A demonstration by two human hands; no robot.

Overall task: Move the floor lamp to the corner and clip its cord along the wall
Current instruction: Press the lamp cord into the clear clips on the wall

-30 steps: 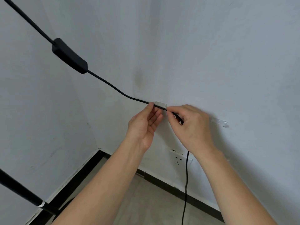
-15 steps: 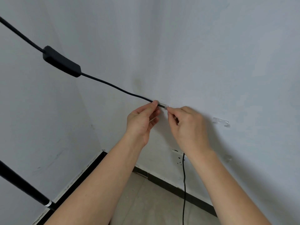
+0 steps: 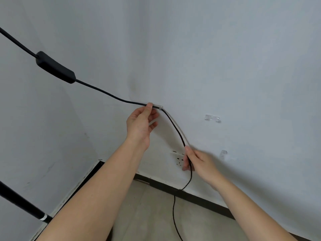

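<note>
Two bare hands at work on a thin black cord (image 3: pixel 175 129) against a pale grey wall (image 3: pixel 225 58). Left hand (image 3: pixel 139 125), fingertips closed on the cord just left of a clear clip (image 3: pixel 158 107) stuck to the wall, pinning it at the clip's mouth. Right hand (image 3: pixel 199 162), below and right of that clip, slightly blurred, thumb and fingers pinched around the cord in front of a white wall socket (image 3: pixel 178 160). Cord round, matte and dark, rising up-left from the clip to a long black inline switch (image 3: pixel 55 69), then on to the frame's left edge; right of the clip, sagging in a loose arc to the right hand, then dropping past the black skirting (image 3: pixel 199 200) to the tiled floor (image 3: pixel 149 214). Two more clear clips, both without cord: second clip (image 3: pixel 212 118) right of the first, third clip (image 3: pixel 223 153) lower right. Black lamp pole (image 3: pixel 20 204) with a silver band, far lower left of the clip. No legible brand, label or writing anywhere.
</note>
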